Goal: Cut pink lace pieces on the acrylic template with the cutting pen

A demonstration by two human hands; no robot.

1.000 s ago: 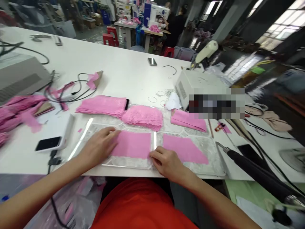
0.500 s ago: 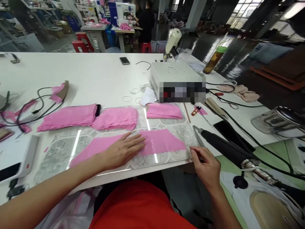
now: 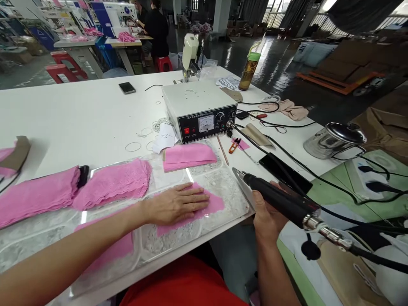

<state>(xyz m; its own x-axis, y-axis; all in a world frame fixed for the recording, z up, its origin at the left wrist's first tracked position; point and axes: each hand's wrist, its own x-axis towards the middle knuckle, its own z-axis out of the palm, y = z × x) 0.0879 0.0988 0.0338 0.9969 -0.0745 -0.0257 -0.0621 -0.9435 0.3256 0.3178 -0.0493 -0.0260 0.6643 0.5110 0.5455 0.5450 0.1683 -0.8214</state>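
My left hand (image 3: 178, 204) lies flat, fingers stretched out, on a pink fabric piece (image 3: 215, 205). Part of that piece is hidden under the palm. To its left, a second pink piece (image 3: 114, 250) shows beyond my forearm, with a gap between the two. Both lie on a clear sheet over a grey marbled board (image 3: 172, 246). My right hand (image 3: 267, 214) is closed round a black corded handheld cutter (image 3: 280, 195), with the thumb on the near side and the other fingers mostly hidden behind it. The cutter's metal blade (image 3: 242, 185) points toward the board's right end.
Behind the board stand a control box (image 3: 204, 123), a folded pink cloth (image 3: 190, 156) and lace-edged pink stacks (image 3: 114, 182). Orange snips (image 3: 234, 145), a black phone (image 3: 285, 172), cables and a lidded jug (image 3: 333, 140) lie to the right. A person (image 3: 156, 29) sits far back.
My right hand has gone from the board's corner to the cutter and closed round it. My left hand stays flat on pink fabric, now farther right on it. The view has swung right.
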